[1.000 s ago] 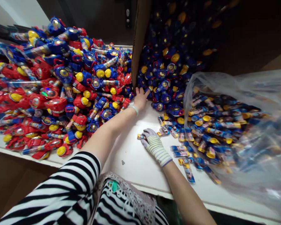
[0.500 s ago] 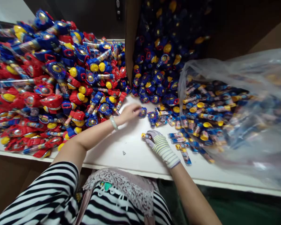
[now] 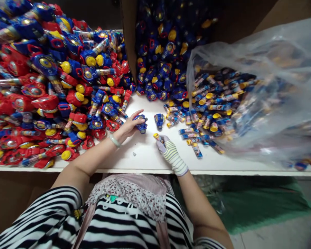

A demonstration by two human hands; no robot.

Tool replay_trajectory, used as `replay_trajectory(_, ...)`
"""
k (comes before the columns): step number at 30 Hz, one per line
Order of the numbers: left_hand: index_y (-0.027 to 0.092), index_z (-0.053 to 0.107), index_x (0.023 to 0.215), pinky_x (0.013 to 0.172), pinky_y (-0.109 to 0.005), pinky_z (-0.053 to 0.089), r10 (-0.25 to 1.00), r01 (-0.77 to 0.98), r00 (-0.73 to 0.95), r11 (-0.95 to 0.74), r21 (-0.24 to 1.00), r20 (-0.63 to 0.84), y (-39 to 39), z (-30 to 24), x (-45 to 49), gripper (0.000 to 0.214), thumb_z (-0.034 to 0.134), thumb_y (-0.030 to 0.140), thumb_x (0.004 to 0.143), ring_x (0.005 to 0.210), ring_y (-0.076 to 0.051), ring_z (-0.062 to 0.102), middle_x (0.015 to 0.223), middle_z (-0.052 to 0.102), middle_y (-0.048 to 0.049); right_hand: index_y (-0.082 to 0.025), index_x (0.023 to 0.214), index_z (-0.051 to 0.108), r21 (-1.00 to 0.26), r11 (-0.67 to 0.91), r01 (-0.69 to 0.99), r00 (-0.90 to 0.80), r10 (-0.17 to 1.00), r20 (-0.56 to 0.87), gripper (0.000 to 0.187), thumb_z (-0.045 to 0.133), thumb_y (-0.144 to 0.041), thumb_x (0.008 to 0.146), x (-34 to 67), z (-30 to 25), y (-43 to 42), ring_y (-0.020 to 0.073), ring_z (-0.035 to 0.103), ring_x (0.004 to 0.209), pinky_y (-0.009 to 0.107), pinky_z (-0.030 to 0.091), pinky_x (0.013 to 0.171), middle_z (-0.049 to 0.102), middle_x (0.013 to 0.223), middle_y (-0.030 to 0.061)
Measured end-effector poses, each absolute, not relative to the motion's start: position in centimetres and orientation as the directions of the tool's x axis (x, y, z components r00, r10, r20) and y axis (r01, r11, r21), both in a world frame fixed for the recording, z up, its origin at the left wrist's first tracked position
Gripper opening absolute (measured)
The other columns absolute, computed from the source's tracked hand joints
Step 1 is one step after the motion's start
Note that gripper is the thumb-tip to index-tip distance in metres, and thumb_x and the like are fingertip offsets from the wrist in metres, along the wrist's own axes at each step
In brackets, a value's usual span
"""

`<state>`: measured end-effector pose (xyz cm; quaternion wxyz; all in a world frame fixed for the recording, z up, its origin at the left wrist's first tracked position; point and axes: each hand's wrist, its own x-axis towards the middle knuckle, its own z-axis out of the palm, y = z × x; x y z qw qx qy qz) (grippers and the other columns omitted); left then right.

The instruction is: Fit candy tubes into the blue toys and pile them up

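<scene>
My bare left hand (image 3: 129,128), with a pale bangle at the wrist, is closed around a small blue plastic toy piece (image 3: 141,126), thumb across its top. To its right a similar blue toy piece (image 3: 159,121) stands on the white tabletop (image 3: 145,159). My right hand (image 3: 168,148), in a striped knit glove, grips a short printed tube with a yellow end (image 3: 156,136), the yellow end pointing up and left. Part of that tube is hidden by the gloved fingers. The two hands are apart.
A high heap of red and blue toys with tubes attached (image 3: 46,103) fills the left. Blue toy pieces (image 3: 166,74) lie piled in a dark box behind. Loose tubes (image 3: 189,133) spill from a clear plastic bag (image 3: 269,114) at right. A tiny grey bit (image 3: 134,154) lies near the front edge.
My left hand has drawn a blue toy piece left and toward me, away from the other piece. The tube in my right hand now tilts up more. The whole view has shifted.
</scene>
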<state>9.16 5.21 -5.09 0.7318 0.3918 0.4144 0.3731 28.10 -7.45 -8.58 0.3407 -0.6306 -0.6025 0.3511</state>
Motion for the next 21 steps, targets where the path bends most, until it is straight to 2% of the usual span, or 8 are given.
replay_trajectory(2, 0.019, 0.053, 0.100, 0.066, -0.029, 0.053, 0.895, -0.369, 0.336, 0.412, 0.833, -0.294, 3.5, -4.4, 8.9, 0.051, 0.081, 0.038, 0.061, 0.071, -0.015, 0.065, 0.085, 0.059, 0.0001, -0.018, 0.117, 0.059, -0.838, 0.019, 0.546, -0.011, 1.000, 0.016, 0.036, 0.046, -0.042, 0.094, 27.1, -7.9, -7.1, 0.0237, 0.066, 0.099, 0.037, 0.050, 0.087, 0.070, 0.112, 0.0118)
replay_trajectory(5, 0.019, 0.052, 0.098, 0.068, -0.027, 0.054, 0.944, -0.464, 0.231, 0.320, 0.826, -0.236, 1.9, -4.1, 9.2, 0.044, 0.078, 0.039, 0.068, 0.070, -0.012, 0.064, 0.087, 0.059, 0.0004, -0.018, 0.122, 0.059, -0.739, 0.066, 0.670, -0.063, 0.998, 0.032, 0.040, 0.044, -0.044, 0.095, 25.6, -6.4, -6.5, 0.0258, 0.065, 0.103, 0.035, 0.049, 0.087, 0.069, 0.116, 0.0126)
replay_trajectory(9, 0.023, 0.050, 0.106, 0.070, -0.026, 0.054, 0.982, -0.510, 0.115, 0.190, 0.839, -0.153, 1.4, -4.2, 9.5, 0.045, 0.076, 0.037, 0.071, 0.069, -0.009, 0.061, 0.084, 0.056, 0.0035, -0.018, 0.124, 0.059, -0.573, 0.087, 0.815, -0.107, 0.994, -0.002, 0.042, 0.041, -0.043, 0.097, 24.3, -4.8, -5.8, 0.0268, 0.067, 0.098, 0.032, 0.048, 0.080, 0.069, 0.119, 0.0123)
replay_trajectory(14, 0.022, 0.049, 0.095, 0.064, -0.023, 0.054, 0.990, -0.467, 0.081, 0.141, 0.873, -0.117, 1.1, -3.4, 9.7, 0.042, 0.077, 0.036, 0.069, 0.068, -0.008, 0.059, 0.086, 0.056, 0.0037, -0.016, 0.117, 0.062, -0.445, 0.088, 0.891, -0.111, 0.993, -0.027, 0.041, 0.037, -0.043, 0.098, 23.6, -4.0, -5.9, 0.0261, 0.066, 0.089, 0.030, 0.042, 0.073, 0.070, 0.111, 0.0148)
replay_trajectory(15, 0.022, 0.048, 0.094, 0.064, -0.023, 0.054, 0.988, -0.447, 0.108, 0.150, 0.882, -0.114, 1.0, -3.1, 9.6, 0.041, 0.077, 0.036, 0.069, 0.067, -0.008, 0.059, 0.084, 0.056, 0.0038, -0.016, 0.114, 0.063, -0.475, 0.074, 0.877, -0.096, 0.995, -0.023, 0.041, 0.039, -0.044, 0.097, 23.5, -4.0, -6.1, 0.0251, 0.066, 0.086, 0.030, 0.042, 0.072, 0.070, 0.107, 0.0149)
replay_trajectory(17, 0.021, 0.049, 0.094, 0.063, -0.024, 0.053, 0.978, -0.419, 0.182, 0.171, 0.892, -0.102, 0.8, -2.4, 9.3, 0.040, 0.076, 0.037, 0.070, 0.065, -0.009, 0.059, 0.082, 0.056, 0.0036, -0.017, 0.104, 0.064, -0.643, 0.027, 0.766, -0.057, 0.998, -0.026, 0.041, 0.040, -0.049, 0.095, 23.2, -4.2, -6.6, 0.0209, 0.063, 0.075, 0.028, 0.041, 0.067, 0.070, 0.092, 0.0118)
replay_trajectory(19, 0.021, 0.049, 0.095, 0.064, -0.025, 0.053, 0.957, -0.411, 0.276, 0.201, 0.889, -0.089, 0.7, -1.7, 8.8, 0.039, 0.075, 0.038, 0.071, 0.065, -0.010, 0.059, 0.081, 0.058, 0.0027, -0.019, 0.095, 0.062, -0.867, -0.032, 0.498, -0.107, 0.989, -0.099, 0.049, 0.032, -0.057, 0.095, 22.8, -4.3, -7.1, 0.0157, 0.053, 0.057, 0.026, 0.038, 0.059, 0.062, 0.068, 0.0040)
replay_trajectory(21, 0.021, 0.052, 0.095, 0.065, -0.026, 0.053, 0.938, -0.378, 0.340, 0.201, 0.904, -0.066, 0.9, -1.5, 8.2, 0.039, 0.076, 0.038, 0.070, 0.068, -0.012, 0.060, 0.082, 0.059, 0.0013, -0.020, 0.090, 0.060, -0.970, -0.119, 0.212, -0.248, 0.954, -0.171, 0.059, 0.021, -0.062, 0.096, 22.6, -4.3, -7.3, 0.0128, 0.040, 0.045, 0.025, 0.034, 0.051, 0.048, 0.053, -0.0030)
